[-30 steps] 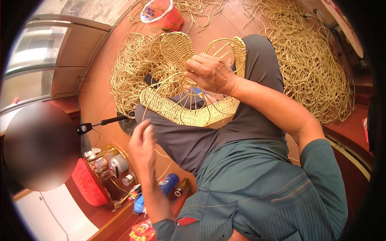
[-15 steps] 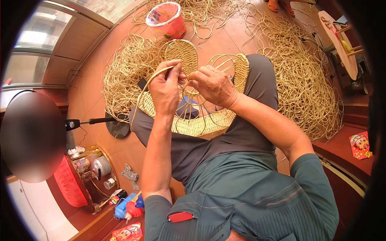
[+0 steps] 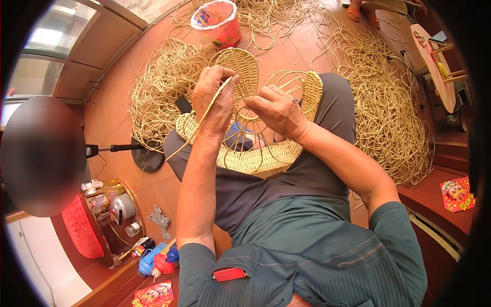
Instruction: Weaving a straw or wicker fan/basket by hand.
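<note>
Across my lap lies a half-woven straw-coloured frame (image 3: 258, 159), its curved front band densely wound and its rounded lobe (image 3: 244, 64) standing up beyond my hands. Thin ribs run inward from the band to a small ring in the middle. My left hand (image 3: 212, 92) is closed on a straw-coloured cord (image 3: 216, 102), whose tail crosses my wrist and hangs down by my left thigh. Beside the ring, my right hand (image 3: 277, 110) pinches with thumb and forefinger at the ribs below the lobe. What exactly sits between those fingertips is too small to make out.
Large heaps of loose cord lie on the tiled floor at left (image 3: 158, 92) and right (image 3: 388, 117). A red bucket (image 3: 220, 33) with a white liner stands ahead. Low at left are a pole on a round black base (image 3: 148, 156) and a rack of jars (image 3: 123, 207).
My left hand has turned and lifted slightly, so the cord now runs across its wrist. My right hand has shifted a little right; the woven frame has tilted slightly.
</note>
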`<state>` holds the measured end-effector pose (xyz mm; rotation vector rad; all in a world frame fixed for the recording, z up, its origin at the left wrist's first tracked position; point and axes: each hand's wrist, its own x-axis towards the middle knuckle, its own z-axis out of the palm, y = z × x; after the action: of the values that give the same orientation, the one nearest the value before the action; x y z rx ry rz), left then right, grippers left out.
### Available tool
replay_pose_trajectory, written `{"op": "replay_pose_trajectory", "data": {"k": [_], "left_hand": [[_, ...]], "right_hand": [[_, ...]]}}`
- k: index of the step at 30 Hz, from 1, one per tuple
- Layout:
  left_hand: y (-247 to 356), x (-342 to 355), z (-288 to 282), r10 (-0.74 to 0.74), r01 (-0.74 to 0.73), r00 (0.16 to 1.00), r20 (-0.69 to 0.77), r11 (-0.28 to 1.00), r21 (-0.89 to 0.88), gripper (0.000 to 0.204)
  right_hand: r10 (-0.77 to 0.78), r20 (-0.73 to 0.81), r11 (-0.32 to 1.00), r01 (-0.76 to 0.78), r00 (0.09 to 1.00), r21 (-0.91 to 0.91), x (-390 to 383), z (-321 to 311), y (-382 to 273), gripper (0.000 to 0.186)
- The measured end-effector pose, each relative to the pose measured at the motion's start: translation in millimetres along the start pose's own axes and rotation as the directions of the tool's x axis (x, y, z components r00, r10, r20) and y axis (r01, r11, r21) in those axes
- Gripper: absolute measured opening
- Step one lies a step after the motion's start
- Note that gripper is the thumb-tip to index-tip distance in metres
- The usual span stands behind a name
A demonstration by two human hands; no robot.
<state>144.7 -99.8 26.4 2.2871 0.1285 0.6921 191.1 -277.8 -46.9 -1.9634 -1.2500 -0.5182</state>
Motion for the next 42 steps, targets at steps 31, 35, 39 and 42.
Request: {"op": "replay_pose_trajectory", "data": {"k": [31, 35, 39, 42], "left_hand": [[-11, -52, 33, -0.457, 0.502, 0.850, 0.263, 0.549, -0.668, 0.067], [-32, -62, 27, -0.440, 0.587, 0.809, 0.389, 0.639, -0.497, 0.066], [-30, -77, 27, 0.023, -0.036, 0.980, 0.199, 0.997, 0.063, 0.066], [0, -80, 14, -0.125, 0.042, 0.946, 0.299, 0.962, 0.268, 0.064]], "right_hand": [[0.023, 0.024, 0.999, -0.024, 0.999, 0.036, 4, 5, -3, 0.018], [0.040, 0.053, 0.999, -0.038, 0.998, -0.033, -2, 1, -9, 0.027], [0.016, 0.002, 1.000, -0.015, 1.000, -0.023, -2, -7, -8, 0.022], [0.013, 0.007, 1.000, -0.013, 1.000, -0.008, -1, -8, -7, 0.016]]}}
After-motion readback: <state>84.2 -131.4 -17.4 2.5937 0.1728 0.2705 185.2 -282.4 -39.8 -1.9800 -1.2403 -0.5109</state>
